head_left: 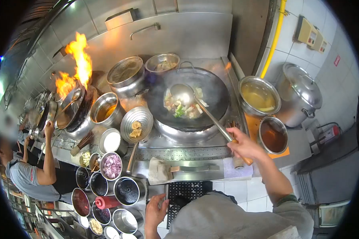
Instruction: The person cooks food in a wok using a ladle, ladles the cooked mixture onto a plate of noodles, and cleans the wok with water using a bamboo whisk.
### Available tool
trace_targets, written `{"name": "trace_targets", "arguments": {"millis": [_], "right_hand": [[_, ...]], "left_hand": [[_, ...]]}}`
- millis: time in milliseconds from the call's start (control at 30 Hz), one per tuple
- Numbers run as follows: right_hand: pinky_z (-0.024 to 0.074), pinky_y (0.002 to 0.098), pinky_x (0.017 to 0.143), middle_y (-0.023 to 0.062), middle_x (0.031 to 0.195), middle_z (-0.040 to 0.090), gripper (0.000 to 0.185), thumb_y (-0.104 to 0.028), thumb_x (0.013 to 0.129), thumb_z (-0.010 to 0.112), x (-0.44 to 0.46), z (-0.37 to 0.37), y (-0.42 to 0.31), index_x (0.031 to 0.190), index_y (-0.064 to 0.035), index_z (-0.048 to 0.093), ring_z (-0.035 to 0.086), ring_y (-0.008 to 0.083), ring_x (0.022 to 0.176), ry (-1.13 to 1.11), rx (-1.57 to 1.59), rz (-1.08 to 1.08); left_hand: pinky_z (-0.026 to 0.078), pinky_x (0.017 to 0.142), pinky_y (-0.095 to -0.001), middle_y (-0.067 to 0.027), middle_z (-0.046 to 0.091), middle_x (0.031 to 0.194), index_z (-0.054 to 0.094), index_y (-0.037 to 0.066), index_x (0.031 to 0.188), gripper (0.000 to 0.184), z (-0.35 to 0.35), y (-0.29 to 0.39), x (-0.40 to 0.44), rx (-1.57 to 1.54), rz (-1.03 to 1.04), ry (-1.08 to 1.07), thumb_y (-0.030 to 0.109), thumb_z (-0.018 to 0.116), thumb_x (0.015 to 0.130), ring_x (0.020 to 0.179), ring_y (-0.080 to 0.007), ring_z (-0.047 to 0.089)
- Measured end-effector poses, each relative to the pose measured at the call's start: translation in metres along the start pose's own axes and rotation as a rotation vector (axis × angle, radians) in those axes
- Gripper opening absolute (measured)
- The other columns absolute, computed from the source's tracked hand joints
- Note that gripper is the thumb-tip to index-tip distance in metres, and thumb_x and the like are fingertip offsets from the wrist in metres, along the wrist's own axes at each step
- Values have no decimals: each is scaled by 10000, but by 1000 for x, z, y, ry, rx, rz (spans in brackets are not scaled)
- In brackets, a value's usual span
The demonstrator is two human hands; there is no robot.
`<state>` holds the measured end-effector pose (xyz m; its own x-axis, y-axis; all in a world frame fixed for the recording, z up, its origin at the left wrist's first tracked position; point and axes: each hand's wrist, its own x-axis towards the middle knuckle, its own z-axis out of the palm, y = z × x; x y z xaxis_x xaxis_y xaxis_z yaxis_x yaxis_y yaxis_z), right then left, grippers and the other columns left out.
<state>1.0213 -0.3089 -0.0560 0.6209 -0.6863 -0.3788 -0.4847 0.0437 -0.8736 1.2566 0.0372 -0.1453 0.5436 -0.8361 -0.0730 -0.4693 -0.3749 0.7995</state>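
My right hand (243, 146) is closed around the wooden-ended handle of a long ladle (214, 119). The ladle's bowl rests over chopped vegetables (187, 111), pale pieces with some green, in a large dark wok (157, 97) on the stove. My left hand (155, 211) hangs low by the counter's front edge, fingers loosely bent and apart, holding nothing. Beyond it, a perforated strainer (127, 124) with browned pieces lies with its handle toward me. A folded cloth (159, 170) sits near the front rail.
Several metal pots of sauces and chopped onion (111, 166) crowd the left, with a red squeeze bottle (103, 202). Pots of liquid (260, 95) and a lidded stockpot (303, 87) stand right. At far left a co-worker (36, 175) handles a flaming wok (73, 105).
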Motion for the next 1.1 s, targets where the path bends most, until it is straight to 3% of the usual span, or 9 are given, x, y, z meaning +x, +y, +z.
{"name": "trace_targets", "arguments": {"millis": [167,267,433,533,667,700,900,1000,1100], "right_hand": [[493,347,579,121,861,650,539,-138,922,592,33,-7,19,1428,-154,404,617,176,626,241,-516,-174],[517,408,664,203,1002,660,561,-185,921,601,42,0,11,1436,-131,385,659,280,663,180,-421,-43],[504,361,595,152,910,648,585,-163,903,621,-2,-35,2,1439,-113,393,598,188,570,40,-219,67],[495,351,564,141,904,645,591,-154,895,627,48,-35,70,1438,-113,397,580,164,562,411,-700,-505],[525,349,743,180,995,681,620,-174,875,647,45,-12,7,1441,-136,396,682,256,824,109,-201,78],[522,358,744,175,941,674,609,-181,885,643,46,-18,18,1442,-149,397,683,259,819,50,-90,56],[466,319,516,49,733,542,539,-126,941,586,2,-28,39,1439,-129,380,534,131,552,359,-621,-380],[447,290,469,26,712,514,534,-93,955,553,15,-27,22,1444,-132,341,497,118,513,103,312,-3],[420,284,397,17,699,493,541,-71,960,529,22,1,13,1449,-138,309,475,112,474,65,297,-72]], "left_hand": [[509,780,-398,-166,673,990,672,21,1088,264,-1,-3,-1,-7,-42,17,135,705,852,877,-347,648],[509,785,-403,-164,673,995,674,17,1081,262,1,5,5,-7,-42,2,134,706,849,886,-349,650],[585,700,-331,-132,675,1071,656,10,1137,259,-5,-7,1,65,58,-6,122,677,904,931,-242,691],[586,704,-333,-137,673,1081,654,4,1139,264,-3,-9,2,66,-104,-74,119,677,903,935,-242,690],[512,772,-389,-162,672,978,670,11,1073,252,5,2,11,-10,55,-26,138,707,857,853,-340,644],[511,768,-388,-160,672,976,670,11,1070,251,4,1,11,-11,52,-22,135,708,855,845,-335,643],[539,766,-362,-154,691,974,664,-7,1097,259,-8,-13,-8,16,-72,37,115,697,871,878,-270,685],[539,793,-369,-162,689,1007,665,-3,1093,247,-6,-16,-14,52,-42,41,113,691,876,917,-284,682],[513,854,-407,-185,675,1044,664,19,1086,246,-2,-7,-13,17,-77,24,146,698,878,992,-365,648]]}}
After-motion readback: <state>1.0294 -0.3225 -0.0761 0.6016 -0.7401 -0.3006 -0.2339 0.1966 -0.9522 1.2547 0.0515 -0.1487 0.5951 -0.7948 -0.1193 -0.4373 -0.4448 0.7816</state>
